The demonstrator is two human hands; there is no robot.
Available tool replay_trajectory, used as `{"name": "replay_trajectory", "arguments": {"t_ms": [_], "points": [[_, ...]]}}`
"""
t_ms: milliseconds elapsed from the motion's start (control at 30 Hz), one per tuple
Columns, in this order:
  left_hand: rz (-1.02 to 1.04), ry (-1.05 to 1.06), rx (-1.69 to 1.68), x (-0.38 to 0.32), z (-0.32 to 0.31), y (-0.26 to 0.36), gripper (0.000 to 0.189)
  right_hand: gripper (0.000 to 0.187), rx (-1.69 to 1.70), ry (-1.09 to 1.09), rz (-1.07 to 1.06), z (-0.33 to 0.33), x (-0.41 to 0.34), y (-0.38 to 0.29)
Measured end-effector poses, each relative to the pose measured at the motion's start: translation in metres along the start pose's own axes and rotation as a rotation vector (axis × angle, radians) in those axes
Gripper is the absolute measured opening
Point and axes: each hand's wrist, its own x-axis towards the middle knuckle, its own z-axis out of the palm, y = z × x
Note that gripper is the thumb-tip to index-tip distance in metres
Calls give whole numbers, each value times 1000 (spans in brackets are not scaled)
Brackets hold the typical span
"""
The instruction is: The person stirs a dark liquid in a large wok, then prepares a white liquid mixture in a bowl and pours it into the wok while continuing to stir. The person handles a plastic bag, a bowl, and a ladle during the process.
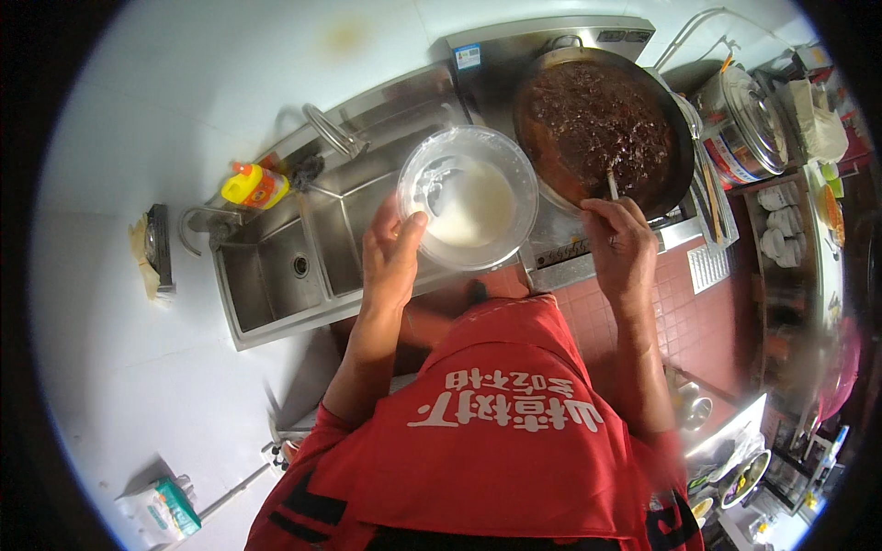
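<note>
My left hand grips the rim of a clear plastic bowl with its thumb over the edge. A milky white liquid lies in the bowl, which is held between the sink and the stove. In my right hand is the handle of a metal utensil, its far end hidden in dark brown sauce. That sauce fills a large wok on the stove. Bubbles or lumps show over its surface.
Left of the stove is a stainless steel sink with a curved faucet. A yellow detergent bottle stands on its back edge. Right of the wok are a large lidded pot and a shelf with stacked white bowls.
</note>
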Motion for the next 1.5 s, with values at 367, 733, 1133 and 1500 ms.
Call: {"name": "replay_trajectory", "arguments": {"t_ms": [367, 733, 1133, 1500], "points": [[43, -13, 34, 2, 18, -10, 53, 11, -357, -205, -371, 52, 37, -31], [105, -2, 84, 2, 26, -24, 57, 20, -578, -364, -333, 75, 43, -18], [5, 24, 85, 5, 23, -18, 58, 14, -677, -410, -336, 98, 50, -13], [54, 95, 83, 2, 0, -25, 56, 13, 244, -411, 9, 96, 81, -41]]}}
